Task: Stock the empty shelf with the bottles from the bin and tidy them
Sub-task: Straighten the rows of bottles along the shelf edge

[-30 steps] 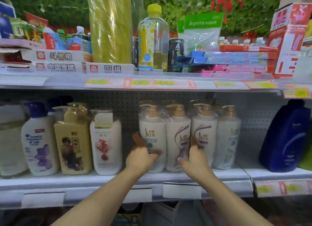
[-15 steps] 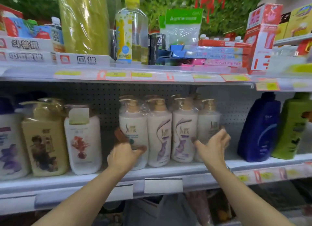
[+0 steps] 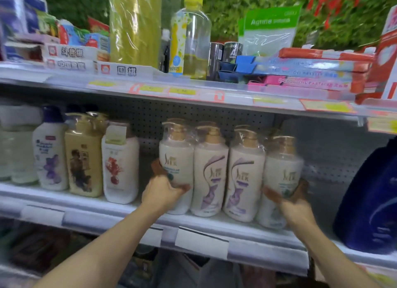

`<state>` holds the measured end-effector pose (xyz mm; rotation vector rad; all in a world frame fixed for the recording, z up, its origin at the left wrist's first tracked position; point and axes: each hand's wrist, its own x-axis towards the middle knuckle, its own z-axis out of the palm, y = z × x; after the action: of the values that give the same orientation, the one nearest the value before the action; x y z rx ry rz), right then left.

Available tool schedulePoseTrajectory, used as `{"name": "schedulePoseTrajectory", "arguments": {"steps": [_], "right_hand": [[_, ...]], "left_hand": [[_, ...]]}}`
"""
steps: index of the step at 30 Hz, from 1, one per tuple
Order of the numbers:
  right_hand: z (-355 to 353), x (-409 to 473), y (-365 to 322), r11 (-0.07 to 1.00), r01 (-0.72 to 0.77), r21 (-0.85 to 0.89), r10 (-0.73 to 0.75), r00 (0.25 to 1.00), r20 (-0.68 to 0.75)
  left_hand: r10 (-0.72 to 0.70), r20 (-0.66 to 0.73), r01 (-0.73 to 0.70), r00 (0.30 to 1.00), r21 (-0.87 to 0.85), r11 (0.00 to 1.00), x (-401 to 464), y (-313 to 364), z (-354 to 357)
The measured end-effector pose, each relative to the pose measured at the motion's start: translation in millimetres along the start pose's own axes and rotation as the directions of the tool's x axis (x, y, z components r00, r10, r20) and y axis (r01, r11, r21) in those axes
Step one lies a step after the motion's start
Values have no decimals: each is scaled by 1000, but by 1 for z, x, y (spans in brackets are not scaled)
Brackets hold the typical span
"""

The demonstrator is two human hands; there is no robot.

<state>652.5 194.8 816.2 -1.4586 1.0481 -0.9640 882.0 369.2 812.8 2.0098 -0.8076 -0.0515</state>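
Several white pump bottles with gold caps stand in a row on the middle shelf (image 3: 133, 214). My left hand (image 3: 163, 191) grips the leftmost bottle (image 3: 177, 156) low on its left side. My right hand (image 3: 294, 199) grips the rightmost bottle (image 3: 281, 171) near its base, fingers round its right side. Between them stand two purple-swirl bottles (image 3: 211, 171) (image 3: 245, 176), all touching side by side. The picture is blurred by motion.
Left of the row stand a white bottle with a red flower (image 3: 120, 163), a tan bottle (image 3: 83, 154) and a white-and-purple one (image 3: 50, 156). A dark blue bottle (image 3: 373, 201) stands at the right. The top shelf (image 3: 193, 92) holds boxes and a clear bottle.
My right hand has moved from the third bottle out to the rightmost one and closed round it. The left hand stays on the leftmost bottle. The camera has swung left and tilted.
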Motion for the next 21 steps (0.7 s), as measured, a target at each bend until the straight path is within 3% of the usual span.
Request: {"name": "schedulePoseTrajectory", "arguments": {"steps": [12, 21], "right_hand": [[20, -6, -1, 986, 163, 33, -164, 985, 46], [31, -14, -4, 969, 238, 62, -242, 969, 53]], "left_hand": [[-27, -58, 24, 998, -40, 999, -4, -14, -23], [-39, 1, 39, 999, 17, 999, -1, -14, -35]]}}
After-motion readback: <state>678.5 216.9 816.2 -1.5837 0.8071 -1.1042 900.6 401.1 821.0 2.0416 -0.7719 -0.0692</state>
